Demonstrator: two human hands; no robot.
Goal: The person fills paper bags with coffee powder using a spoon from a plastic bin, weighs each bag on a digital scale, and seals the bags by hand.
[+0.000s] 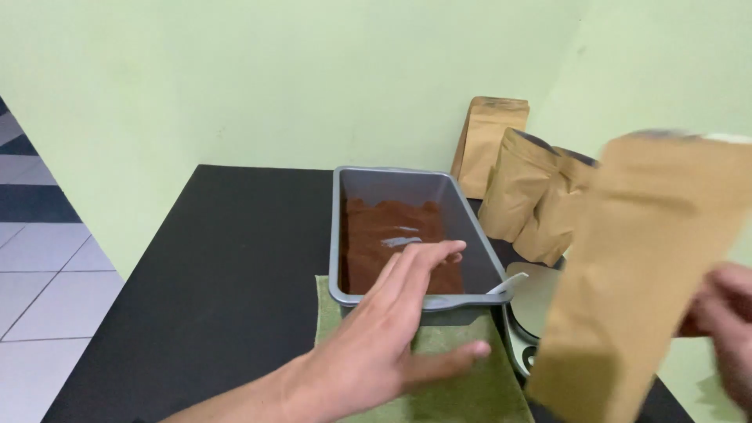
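Pouch in right hand; left hand over tray.

1. A black table stands in the corner of pale green walls.
2. A green cloth lies at its near edge.
3. A grey rectangular pan of brown powder sits mid-table, its near end on the cloth.
4. Three brown paper pouches stand at the far right.
5. A scale sits right of the pan.
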